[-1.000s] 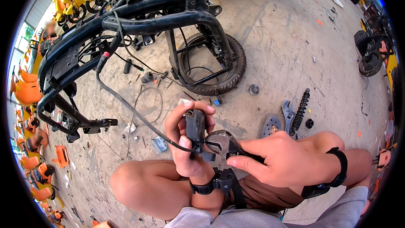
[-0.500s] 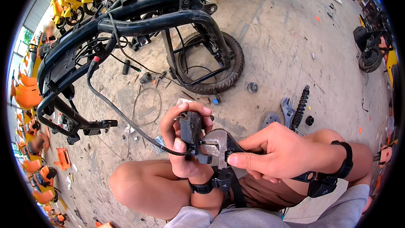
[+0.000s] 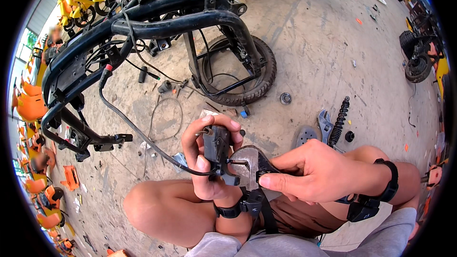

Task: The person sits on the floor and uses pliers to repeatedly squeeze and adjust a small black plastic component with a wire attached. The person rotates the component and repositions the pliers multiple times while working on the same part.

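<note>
My left hand (image 3: 209, 190) grips a black block-like component (image 3: 214, 145) upright, fingers curled round it; a black cable (image 3: 157, 143) runs from it to the frame at the upper left. My right hand (image 3: 314, 173) grips an adjustable wrench (image 3: 252, 159), thumb on its head. The wrench's jaws are at the component's right side, where a small pin or bolt shows between them. Just beyond my hands lie a second adjustable wrench (image 3: 324, 126), a black spring shock (image 3: 339, 121) and a grey perforated clog (image 3: 305, 137).
A bare black scooter frame (image 3: 162, 27) spans the upper left, beside a loose tyre (image 3: 257, 88). Orange-yellow scooters (image 3: 29, 102) line the left; black wheeled parts (image 3: 418, 69) stand at the right. Small parts, including a metal ring (image 3: 285, 98), litter the concrete floor (image 3: 323, 57). My bent legs fill the foreground.
Over the last second both hands, with the component and wrench, have shifted slightly left, and the wrench head's pale face shows more. In the last half second they have barely moved.
</note>
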Demonstrator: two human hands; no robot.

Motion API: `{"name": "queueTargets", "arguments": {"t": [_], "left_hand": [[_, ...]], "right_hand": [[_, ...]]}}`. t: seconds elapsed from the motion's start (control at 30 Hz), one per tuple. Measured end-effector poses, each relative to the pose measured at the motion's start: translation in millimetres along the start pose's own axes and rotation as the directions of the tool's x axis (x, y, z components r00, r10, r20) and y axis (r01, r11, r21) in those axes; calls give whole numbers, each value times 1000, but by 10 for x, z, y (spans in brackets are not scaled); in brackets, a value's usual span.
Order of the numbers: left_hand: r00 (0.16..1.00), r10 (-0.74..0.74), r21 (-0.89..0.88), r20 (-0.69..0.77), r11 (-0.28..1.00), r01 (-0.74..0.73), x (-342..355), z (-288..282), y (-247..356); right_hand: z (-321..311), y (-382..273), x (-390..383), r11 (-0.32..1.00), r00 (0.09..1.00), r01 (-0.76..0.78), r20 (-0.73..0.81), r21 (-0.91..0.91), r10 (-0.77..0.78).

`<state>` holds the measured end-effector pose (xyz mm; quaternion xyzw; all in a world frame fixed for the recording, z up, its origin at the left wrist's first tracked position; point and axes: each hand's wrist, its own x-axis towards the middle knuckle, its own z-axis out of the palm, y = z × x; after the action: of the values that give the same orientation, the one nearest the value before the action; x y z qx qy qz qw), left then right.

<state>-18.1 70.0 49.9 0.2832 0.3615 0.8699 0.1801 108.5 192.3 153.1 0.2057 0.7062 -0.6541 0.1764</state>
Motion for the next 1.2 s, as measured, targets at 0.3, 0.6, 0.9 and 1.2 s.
{"name": "queueTargets", "arguments": {"t": [0.3, 0.6, 0.9, 1.2], "left_hand": [[1000, 7, 30, 0, 1000, -7, -16, 22, 16], [1000, 27, 57, 8, 998, -28, -7, 42, 16], [999, -41, 126, -22, 991, 44, 21, 83, 35], [994, -70, 38, -86, 997, 74, 10, 103, 5]], "right_hand": [[28, 9, -2, 999, 1000, 18, -18, 45, -17], [15, 30, -1, 999, 999, 37, -27, -16, -37], [94, 53, -31, 907, 924, 240, -204, -347, -322], [186, 131, -32, 792, 834, 316, -245, -523, -494]]}}
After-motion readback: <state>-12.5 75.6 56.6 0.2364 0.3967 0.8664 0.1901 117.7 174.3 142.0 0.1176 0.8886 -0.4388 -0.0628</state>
